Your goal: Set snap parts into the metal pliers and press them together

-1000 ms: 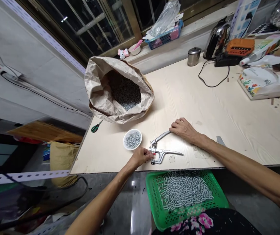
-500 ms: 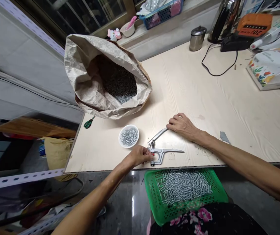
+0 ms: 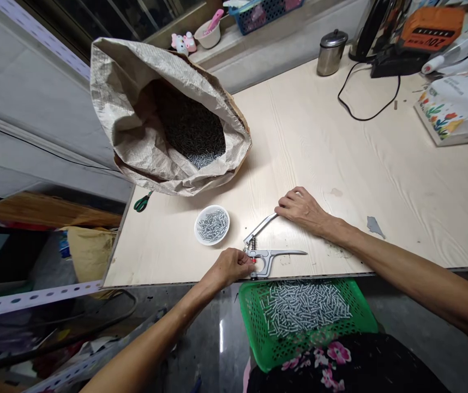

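Note:
Grey metal snap pliers [image 3: 274, 253] lie at the table's front edge, their two handles spread wide apart. Fingers of my right hand [image 3: 301, 208] are closed around the end of the raised upper handle. At the jaw end, beside the spring and a small red part, my left hand [image 3: 236, 264] is closed in a pinch. Whatever sits between those fingertips is too small and hidden to make out. Just beyond my left hand stands a white bowl [image 3: 212, 225] filled with small silvery metal pieces. Below the table edge, a green basket [image 3: 254, 341] holds many similar pieces.
A large woven sack [image 3: 127, 131] of small metal pieces stands open at the back left. Green-handled scissors [image 3: 141, 203] lie at the left edge. Farther back are a metal canister [image 3: 331, 53], a black cord [image 3: 365, 119] and a tissue pack [image 3: 459, 106].
The camera view has shifted slightly. Both hands stay where they were on the pliers, whose handles remain spread.

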Demonstrator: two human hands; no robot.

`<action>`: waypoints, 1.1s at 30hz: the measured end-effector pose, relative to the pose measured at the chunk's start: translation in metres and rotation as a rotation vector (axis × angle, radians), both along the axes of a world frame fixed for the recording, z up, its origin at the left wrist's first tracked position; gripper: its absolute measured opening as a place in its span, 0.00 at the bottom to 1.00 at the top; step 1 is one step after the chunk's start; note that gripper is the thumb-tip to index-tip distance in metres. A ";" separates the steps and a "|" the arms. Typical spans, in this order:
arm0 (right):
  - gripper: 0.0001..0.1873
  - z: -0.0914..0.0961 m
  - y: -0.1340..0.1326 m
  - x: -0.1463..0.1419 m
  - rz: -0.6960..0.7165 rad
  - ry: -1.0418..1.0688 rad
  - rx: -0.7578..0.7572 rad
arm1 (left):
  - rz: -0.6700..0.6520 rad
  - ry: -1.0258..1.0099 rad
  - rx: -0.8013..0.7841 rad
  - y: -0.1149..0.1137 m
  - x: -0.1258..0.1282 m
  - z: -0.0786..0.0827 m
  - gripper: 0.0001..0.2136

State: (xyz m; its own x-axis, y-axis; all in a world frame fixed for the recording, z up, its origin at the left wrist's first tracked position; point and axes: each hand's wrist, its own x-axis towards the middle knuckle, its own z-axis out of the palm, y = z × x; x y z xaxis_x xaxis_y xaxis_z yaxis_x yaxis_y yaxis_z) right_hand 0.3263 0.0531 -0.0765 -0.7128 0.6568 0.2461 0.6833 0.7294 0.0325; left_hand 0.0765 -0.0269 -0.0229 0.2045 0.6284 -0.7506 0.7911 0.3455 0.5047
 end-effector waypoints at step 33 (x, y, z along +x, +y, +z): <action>0.14 0.012 -0.032 0.011 -0.011 -0.016 -0.116 | 0.366 -0.061 -0.194 -0.009 0.007 -0.004 0.17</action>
